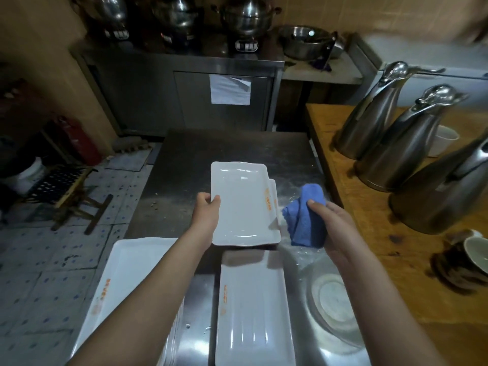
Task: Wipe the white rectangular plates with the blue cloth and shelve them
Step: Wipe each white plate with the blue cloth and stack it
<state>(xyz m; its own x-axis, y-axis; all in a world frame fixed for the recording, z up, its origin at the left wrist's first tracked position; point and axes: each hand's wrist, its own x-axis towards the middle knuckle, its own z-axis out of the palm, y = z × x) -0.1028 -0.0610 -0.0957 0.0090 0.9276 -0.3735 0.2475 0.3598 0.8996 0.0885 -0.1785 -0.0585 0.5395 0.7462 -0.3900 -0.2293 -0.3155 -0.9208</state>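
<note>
My left hand (207, 210) grips the left edge of a white rectangular plate (243, 204), held above the steel table (184, 165), thumb on top. Beneath it a second plate's edge (274, 196) with orange print peeks out on the right. My right hand (327, 223) holds the bunched blue cloth (307, 217) just right of the held plate, apart from it. Another white plate (253, 310) lies on the table near me. A stack of larger white plates (126, 281) sits at the lower left, partly hidden by my left forearm.
A clear glass bowl (330, 299) stands on the wet steel at the lower right. Three steel jugs (396, 143) and cups (475, 252) stand on the wooden counter (369, 233) to the right. A steel cabinet (184, 93) with pots is behind. A wooden stool (71, 191) stands on the tiled floor at left.
</note>
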